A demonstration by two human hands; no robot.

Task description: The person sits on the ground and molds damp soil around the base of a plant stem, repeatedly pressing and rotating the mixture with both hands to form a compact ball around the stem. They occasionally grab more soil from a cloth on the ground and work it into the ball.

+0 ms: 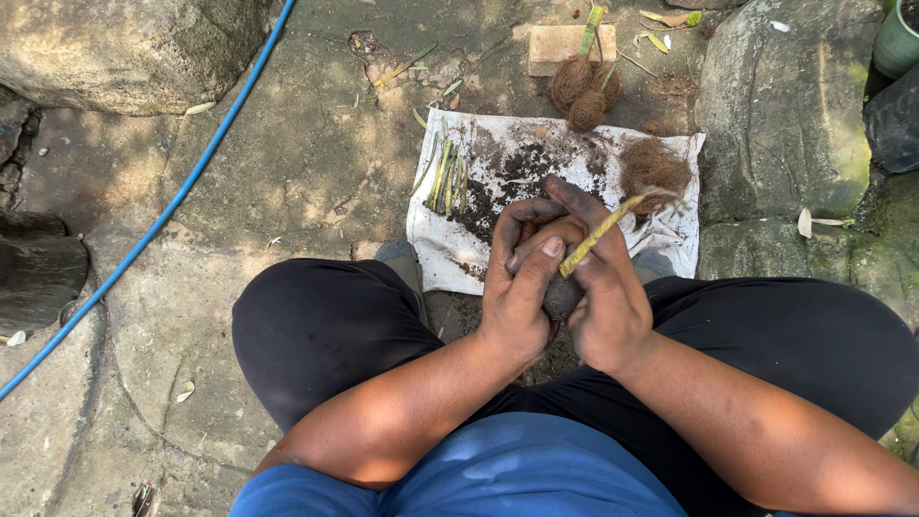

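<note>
**Ana:** Stone paving and boulders all round, and the person is squatting low over a white cloth (670, 244) spread on the ground at twelve o'clock from the knees.

**Ben:** Both hands are up at chest level, pressed together. The left hand (522, 282) is curled nearly closed around a dark ball of soil (560, 297), thumb laid across the top. The right hand (608, 297) cups it from the other side, fingers wrapped tight.

**Ana:** And the cutting (603, 230)?

**Ben:** A thin yellow-green stick, poking out of the clasp towards one o'clock, tilted, its lower end buried between the palms. Held that way, I'd judge, so the soil packs round its base without crumbling away.

**Ana:** How does the ball look?

**Ben:** Dark, damp-looking, mostly hidden; only a rounded patch shows between the hands. Its full shape can't be told.

**Ana:** The cloth makes sense as a work mat.

**Ben:** Yes, it catches the loose soil (498, 187) scattered across it. More green sticks (445, 177) lie in a row at its ten o'clock corner, within easy reach. A tuft of brown fibre (653, 165) sits at one o'clock, and two fibre balls (582, 91) beyond the cloth beside a brick (560, 43).

**Ana:** A blue hose (182, 196) runs diagonally at nine o'clock, well apart.
</note>
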